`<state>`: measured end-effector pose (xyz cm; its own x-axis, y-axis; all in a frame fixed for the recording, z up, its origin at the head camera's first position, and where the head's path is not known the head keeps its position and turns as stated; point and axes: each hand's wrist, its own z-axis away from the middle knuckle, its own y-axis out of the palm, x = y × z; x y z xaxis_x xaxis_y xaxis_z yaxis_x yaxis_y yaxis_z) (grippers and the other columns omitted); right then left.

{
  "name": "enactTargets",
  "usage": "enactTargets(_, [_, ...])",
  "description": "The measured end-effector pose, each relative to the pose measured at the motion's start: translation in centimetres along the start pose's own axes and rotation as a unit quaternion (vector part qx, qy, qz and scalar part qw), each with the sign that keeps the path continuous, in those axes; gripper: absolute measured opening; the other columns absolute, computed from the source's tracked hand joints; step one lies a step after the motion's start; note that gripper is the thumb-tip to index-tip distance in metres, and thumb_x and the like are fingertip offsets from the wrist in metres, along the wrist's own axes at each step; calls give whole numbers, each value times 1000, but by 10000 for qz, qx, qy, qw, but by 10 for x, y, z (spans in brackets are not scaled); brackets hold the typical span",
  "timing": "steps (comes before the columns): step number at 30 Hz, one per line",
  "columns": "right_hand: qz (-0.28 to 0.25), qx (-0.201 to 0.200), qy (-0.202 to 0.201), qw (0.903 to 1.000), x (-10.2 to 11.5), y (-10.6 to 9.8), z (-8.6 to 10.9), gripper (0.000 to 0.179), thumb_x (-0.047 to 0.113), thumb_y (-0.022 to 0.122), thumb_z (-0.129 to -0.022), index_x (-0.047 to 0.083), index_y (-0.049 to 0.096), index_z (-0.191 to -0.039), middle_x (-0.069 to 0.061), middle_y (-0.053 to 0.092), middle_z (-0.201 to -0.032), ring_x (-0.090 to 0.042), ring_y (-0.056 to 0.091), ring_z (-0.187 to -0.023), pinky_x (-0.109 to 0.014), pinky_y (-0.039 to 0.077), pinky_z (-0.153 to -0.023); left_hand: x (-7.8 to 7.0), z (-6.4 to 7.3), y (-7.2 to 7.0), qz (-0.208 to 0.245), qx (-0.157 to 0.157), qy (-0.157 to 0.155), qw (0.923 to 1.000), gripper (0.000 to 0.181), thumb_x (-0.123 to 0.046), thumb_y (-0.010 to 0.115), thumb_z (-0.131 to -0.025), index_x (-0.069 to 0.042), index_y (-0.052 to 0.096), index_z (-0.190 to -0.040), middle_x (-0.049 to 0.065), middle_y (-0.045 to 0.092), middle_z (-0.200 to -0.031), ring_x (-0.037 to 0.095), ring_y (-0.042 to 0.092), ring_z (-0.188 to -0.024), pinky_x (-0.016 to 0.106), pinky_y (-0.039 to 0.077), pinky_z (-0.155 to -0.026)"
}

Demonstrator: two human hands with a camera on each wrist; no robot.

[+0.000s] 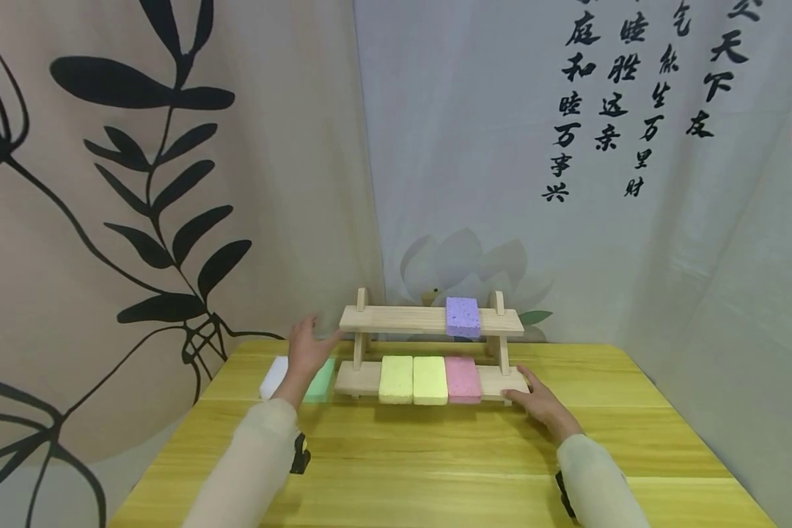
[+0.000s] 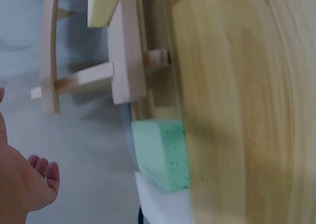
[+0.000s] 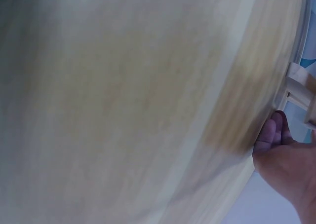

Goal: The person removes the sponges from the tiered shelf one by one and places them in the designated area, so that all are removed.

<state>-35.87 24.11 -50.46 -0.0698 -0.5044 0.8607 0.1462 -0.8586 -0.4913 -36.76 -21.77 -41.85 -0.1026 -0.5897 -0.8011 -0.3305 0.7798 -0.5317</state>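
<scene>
A two-tier wooden rack (image 1: 396,319) stands at the back of the table. One purple sponge (image 1: 463,317) sits on its upper board. On the lower board, two yellow sponges (image 1: 396,380) and a pink sponge (image 1: 463,380) stand side by side. My left hand (image 1: 309,356) is raised beside the upper board's left end, fingers spread and holding nothing. Beneath it, partly hidden by the forearm, are a green sponge (image 2: 163,152) and a white block (image 2: 165,199) on the table. My right hand (image 1: 541,405) grips the right end of the lower board, thumb in front.
The wooden table (image 1: 396,455) reaches back to a hanging cloth (image 1: 290,183) printed with dark leaves and writing. Another pale cloth (image 1: 732,257) hangs along the right side.
</scene>
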Motion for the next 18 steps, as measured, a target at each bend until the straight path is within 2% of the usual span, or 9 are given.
enactTargets(10, [-8,-1,-40,10000,-1,0,0,92,41,66,-94,8,9,-159,-38,20,-153,-52,29,-137,-63,27,-109,-33,-3,20,344,151,218,9991,86,-47,71,-88,-2,32,-151,22,33,-150,39,31,-138,56,30,-111])
enactTargets(18, [-7,-50,7,10000,-1,0,0,91,40,66,-95,9,9,-159,-38,19,-154,-53,27,-138,-64,25,-110,-61,3,42,255,169,385,9988,83,-43,74,-86,-3,37,-149,21,39,-144,37,37,-132,54,34,-108])
